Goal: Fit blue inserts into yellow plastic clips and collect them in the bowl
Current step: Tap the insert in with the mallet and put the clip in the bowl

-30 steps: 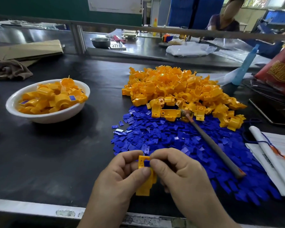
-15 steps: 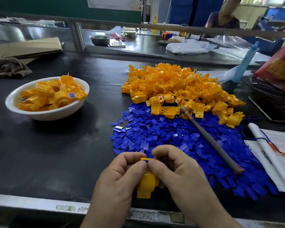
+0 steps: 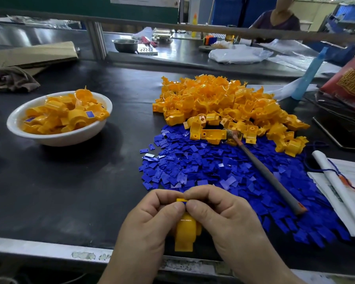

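Head view: left hand (image 3: pixel 150 220) and right hand (image 3: pixel 219 214), grips clamped on yellow clip (image 3: pixel 186 232); blue insert (image 3: pixel 185 201) is best pressed squarely.

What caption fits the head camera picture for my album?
The left hand and right hand pinch a yellow plastic clip with a blue insert, white bowl nearby.

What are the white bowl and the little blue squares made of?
White bowl: probably foam or plastic, with a thick, dull rim. Blue squares: likely thin hard plastic, flat and shiny, some glinting with light.
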A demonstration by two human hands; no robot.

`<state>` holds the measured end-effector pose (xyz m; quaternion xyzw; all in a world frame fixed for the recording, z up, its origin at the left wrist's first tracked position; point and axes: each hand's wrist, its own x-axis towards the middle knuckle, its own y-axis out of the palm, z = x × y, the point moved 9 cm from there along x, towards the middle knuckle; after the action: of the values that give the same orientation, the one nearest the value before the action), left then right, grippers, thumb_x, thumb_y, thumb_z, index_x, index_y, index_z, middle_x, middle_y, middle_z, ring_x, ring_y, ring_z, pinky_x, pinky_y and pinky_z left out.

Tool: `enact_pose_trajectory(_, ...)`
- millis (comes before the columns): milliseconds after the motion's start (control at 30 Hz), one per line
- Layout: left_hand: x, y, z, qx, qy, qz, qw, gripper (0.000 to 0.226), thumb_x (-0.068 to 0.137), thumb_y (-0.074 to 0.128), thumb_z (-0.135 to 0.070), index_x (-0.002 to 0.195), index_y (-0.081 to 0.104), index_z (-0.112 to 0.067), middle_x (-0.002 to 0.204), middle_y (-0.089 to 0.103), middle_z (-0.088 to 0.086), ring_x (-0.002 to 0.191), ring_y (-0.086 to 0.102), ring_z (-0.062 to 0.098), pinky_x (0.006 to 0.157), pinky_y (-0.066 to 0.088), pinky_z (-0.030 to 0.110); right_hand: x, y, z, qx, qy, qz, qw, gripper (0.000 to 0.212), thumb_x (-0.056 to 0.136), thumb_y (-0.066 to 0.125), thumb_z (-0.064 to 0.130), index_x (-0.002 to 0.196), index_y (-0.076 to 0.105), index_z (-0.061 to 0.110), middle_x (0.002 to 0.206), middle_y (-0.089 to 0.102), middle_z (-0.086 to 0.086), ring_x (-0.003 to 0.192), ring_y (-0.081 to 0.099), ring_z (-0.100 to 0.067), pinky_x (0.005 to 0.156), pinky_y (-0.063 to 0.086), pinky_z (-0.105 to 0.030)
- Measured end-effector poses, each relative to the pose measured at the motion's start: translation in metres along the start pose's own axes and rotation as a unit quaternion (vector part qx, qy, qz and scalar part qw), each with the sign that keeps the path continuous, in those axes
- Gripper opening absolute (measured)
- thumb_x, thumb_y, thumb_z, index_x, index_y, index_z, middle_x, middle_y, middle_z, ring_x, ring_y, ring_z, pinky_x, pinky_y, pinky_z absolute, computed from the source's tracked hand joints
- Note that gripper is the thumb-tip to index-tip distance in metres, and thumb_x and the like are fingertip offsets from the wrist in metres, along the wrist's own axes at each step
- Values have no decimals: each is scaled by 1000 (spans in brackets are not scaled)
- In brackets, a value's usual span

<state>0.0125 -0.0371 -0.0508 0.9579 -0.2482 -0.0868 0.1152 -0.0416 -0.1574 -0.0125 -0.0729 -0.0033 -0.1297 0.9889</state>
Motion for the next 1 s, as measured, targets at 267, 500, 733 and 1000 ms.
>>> enact_pose_trajectory(267, -3, -6, 3, 16, 0, -14, 1000, 40, 58, 75, -49, 91, 72, -25, 77, 72, 7, 67, 65, 19, 62, 50, 36, -4, 0, 16, -49, -43, -28, 997, 13, 78, 65, 35, 89, 72, 37, 87, 69, 8, 81, 65, -11, 71, 56, -31)
enact_pose_trajectory(500, 4, -27, -16, 169, 6, -62, 984, 18, 70, 69, -38, 87, 71, -32, 71, 72, -1, 57, 66, 9, 48, 51, 23, -6, -13, 27, -288, -87, -35, 953, 30, 83, 48, 58, 108, 58, 43, 100, 59, 22, 89, 59, 1, 70, 49, -15)
enact_pose_trajectory(733, 14, -56, -44, 491, 101, -116, 858, 10, 85, 56, -42, 89, 65, -46, 85, 65, -24, 85, 59, -5, 70, 44, 19, 6, -137, 6, -668, 25, -177, 722, 53, 79, 68, 40, 124, 56, 14, 110, 60, -9, 94, 55, -32, 79, 48, -43)
enact_pose_trajectory(1000, -4, -54, -47, 637, 118, -117, 752, 67, 68, 51, -66, 119, 60, -23, 106, 59, -10, 100, 56, 17, 85, 47, 36, 25, -157, -24, -669, 85, -135, 726, 43, 90, 51, 42, 130, 40, 30, 102, 58, 4, 92, 56, -19, 70, 44, -33)
